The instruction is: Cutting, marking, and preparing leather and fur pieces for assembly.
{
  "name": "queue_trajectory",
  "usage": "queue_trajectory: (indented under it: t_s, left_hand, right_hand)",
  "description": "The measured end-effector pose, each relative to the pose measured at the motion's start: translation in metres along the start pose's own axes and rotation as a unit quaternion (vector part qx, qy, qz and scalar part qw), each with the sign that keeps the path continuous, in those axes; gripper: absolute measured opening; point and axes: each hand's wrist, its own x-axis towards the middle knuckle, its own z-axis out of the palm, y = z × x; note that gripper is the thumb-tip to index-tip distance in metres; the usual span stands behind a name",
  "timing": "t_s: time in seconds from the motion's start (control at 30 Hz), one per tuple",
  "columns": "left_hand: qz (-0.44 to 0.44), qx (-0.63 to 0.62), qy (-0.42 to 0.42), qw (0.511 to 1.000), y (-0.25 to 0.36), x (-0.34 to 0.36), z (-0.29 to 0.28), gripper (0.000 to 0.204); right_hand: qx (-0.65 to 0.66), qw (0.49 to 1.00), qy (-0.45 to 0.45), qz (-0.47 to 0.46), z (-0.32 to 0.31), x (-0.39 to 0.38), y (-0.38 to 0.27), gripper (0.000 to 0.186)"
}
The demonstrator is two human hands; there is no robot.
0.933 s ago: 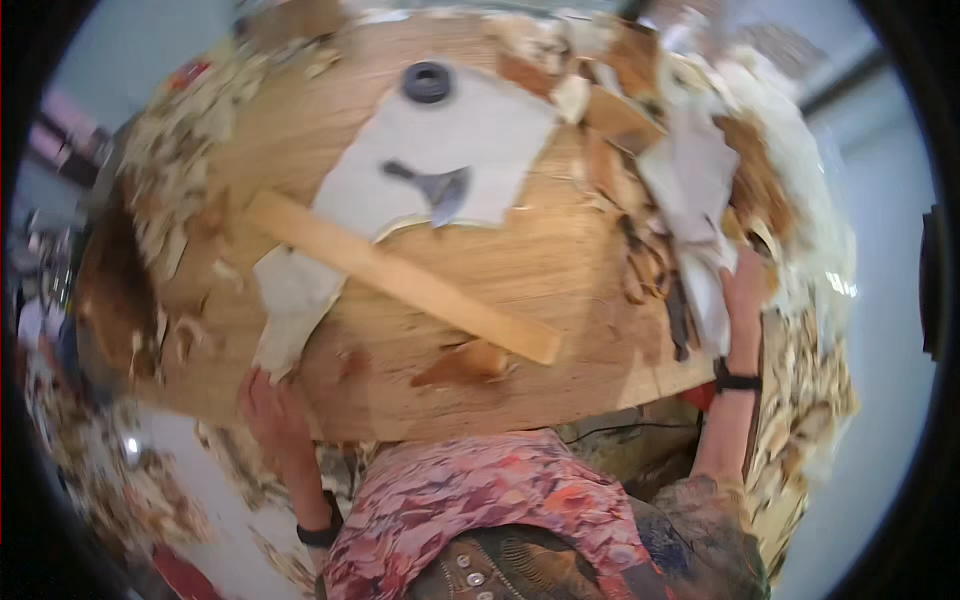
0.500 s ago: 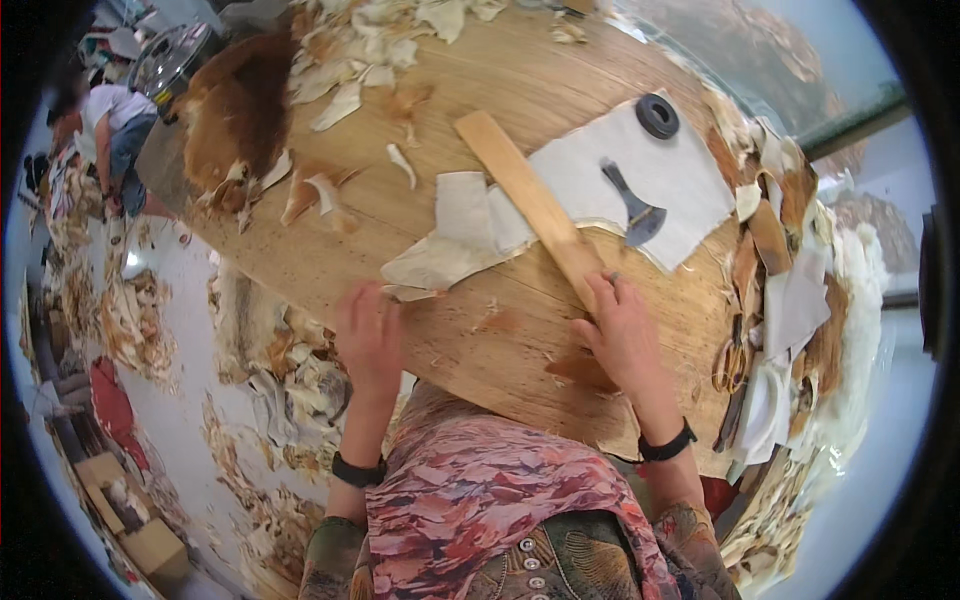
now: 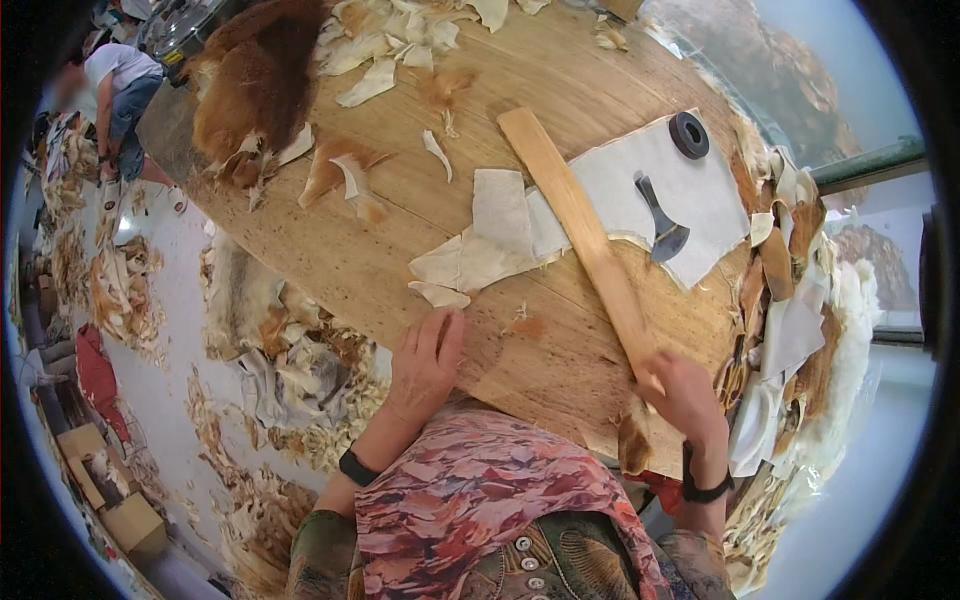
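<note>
My left hand (image 3: 425, 365) rests open on the wooden tabletop (image 3: 400, 180) near its front edge, fingertips just short of a small pale leather scrap (image 3: 438, 293). My right hand (image 3: 680, 395) grips the lower end of a long flat wooden slat (image 3: 575, 220), with a brown fur scrap (image 3: 634, 445) below it at the edge. The slat lies diagonally beside pale leather pieces (image 3: 500, 205). Right of it, a white leather piece (image 3: 610, 180) carries a black fan-bladed tool (image 3: 668, 238) and a black ring-shaped roll (image 3: 690, 135).
Brown fur (image 3: 240, 90) and pale scraps (image 3: 390, 40) cover the back left. Hide offcuts (image 3: 790, 310) and scissors pile along the right edge. A co-worker (image 3: 125, 105) bends at upper left. Scraps, a red cloth (image 3: 97, 380) and cardboard boxes (image 3: 130, 520) lie on the floor.
The view has swung left, showing the co-worker. My right hand has left the right-hand pile, taken hold of the slat and drawn its near end toward me. My left hand has moved inward.
</note>
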Motion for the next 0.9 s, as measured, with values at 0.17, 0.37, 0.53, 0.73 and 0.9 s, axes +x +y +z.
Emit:
queue_trajectory:
  t_s: [0.17, 0.37, 0.53, 0.73, 0.9]
  left_hand:
    - [0.000, 0.005, 0.002, 1.000, -0.006, -0.001, 0.006, 0.039]
    - [-0.026, 0.009, -0.009, 1.000, -0.009, 0.002, 0.000, 0.034]
    - [-0.067, -0.055, -0.011, 0.996, -0.013, 0.000, -0.003, 0.029]
    - [-0.065, -0.063, 0.008, 0.996, -0.016, 0.000, 0.001, 0.028]
    - [-0.079, -0.069, 0.018, 0.994, -0.013, 0.002, -0.002, 0.026]
  right_hand:
    - [0.295, 0.944, 0.142, -0.026, 0.004, 0.115, -0.058, 0.034]
    - [0.418, 0.893, 0.129, -0.107, 0.031, 0.161, -0.100, 0.024]
    - [0.112, 0.931, 0.165, -0.306, 0.026, 0.138, -0.128, 0.020]
    - [0.183, 0.908, 0.193, -0.324, 0.045, 0.159, -0.147, 0.022]
    - [0.263, 0.903, 0.232, -0.249, 0.040, 0.162, -0.144, 0.023]
